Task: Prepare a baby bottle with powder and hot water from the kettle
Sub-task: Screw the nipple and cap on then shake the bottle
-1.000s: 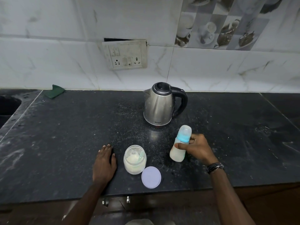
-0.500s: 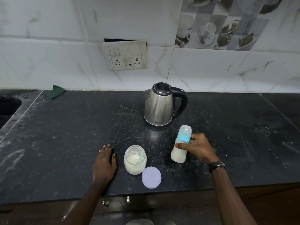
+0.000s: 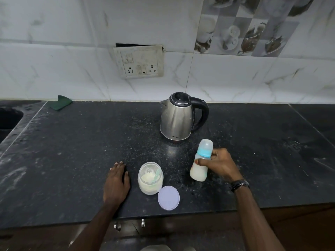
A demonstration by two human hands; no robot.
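A baby bottle (image 3: 201, 162) with a blue ring, a clear cap and milky liquid inside is held by my right hand (image 3: 220, 163), which wraps its middle; the bottle leans slightly left just over the dark counter (image 3: 72, 151). Behind it stands a steel kettle (image 3: 176, 118) with a black handle and shut lid. An open glass jar of white powder (image 3: 150, 178), a green scoop inside, stands left of the bottle. Its lilac lid (image 3: 168, 197) lies flat beside it. My left hand (image 3: 117, 183) rests palm down on the counter left of the jar, holding nothing.
A wall socket panel (image 3: 139, 61) is on the tiled wall behind the kettle. A green cloth (image 3: 60, 102) lies at the back left, near a sink (image 3: 9, 118) at the far left. Cabinet handles (image 3: 130, 224) show under the counter's front edge.
The bottle in my right hand has shifted slightly, rising a little and tilting. My left hand, the jar, the lid and the kettle have stayed put.
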